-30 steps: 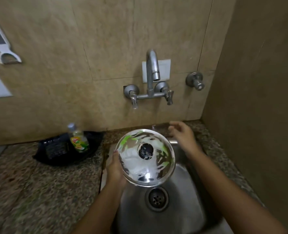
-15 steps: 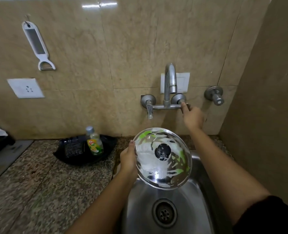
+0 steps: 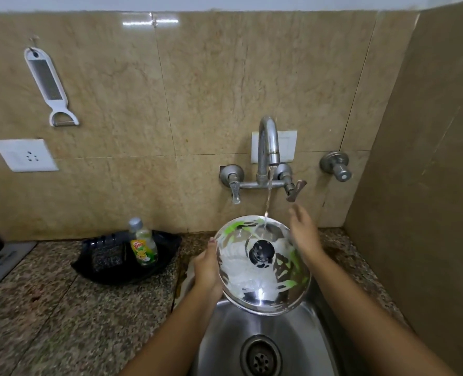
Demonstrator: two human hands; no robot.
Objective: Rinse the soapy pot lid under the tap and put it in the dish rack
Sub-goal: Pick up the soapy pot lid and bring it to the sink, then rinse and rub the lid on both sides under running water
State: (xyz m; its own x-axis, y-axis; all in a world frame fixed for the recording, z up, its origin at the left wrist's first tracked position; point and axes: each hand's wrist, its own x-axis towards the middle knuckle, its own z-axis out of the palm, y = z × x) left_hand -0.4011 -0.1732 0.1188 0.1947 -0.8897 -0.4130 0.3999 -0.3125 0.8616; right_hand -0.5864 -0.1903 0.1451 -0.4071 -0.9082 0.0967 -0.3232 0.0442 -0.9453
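Stainless steel pot lid (image 3: pixel 263 264) sits tilted over the sink (image 3: pixel 230 337), knob (image 3: pixel 262 253) facing the camera, streaked with white suds and green soap. Head view: the left hand (image 3: pixel 207 270) grasps the lid by its left rim, thumb on the front edge. The right hand (image 3: pixel 303 232) is unclenched and holds nothing, fingers spread just beside the lid's upper right rim; contact cannot be confirmed. The tap (image 3: pixel 268 147) runs, a thin stream landing on the lid's upper face near the knob.

Risks noted: a one-sided pinch on a soapy metal rim is likely to slip, dropping the lid into the basin. The tilted face may deflect water onto the granite counter (image 3: pixel 62 308) and toward the dish soap bottle (image 3: pixel 143 246). The stream covers one spot only, so suds at the lower edge could remain unless the lid is turned. No dish rack is visible in this view.
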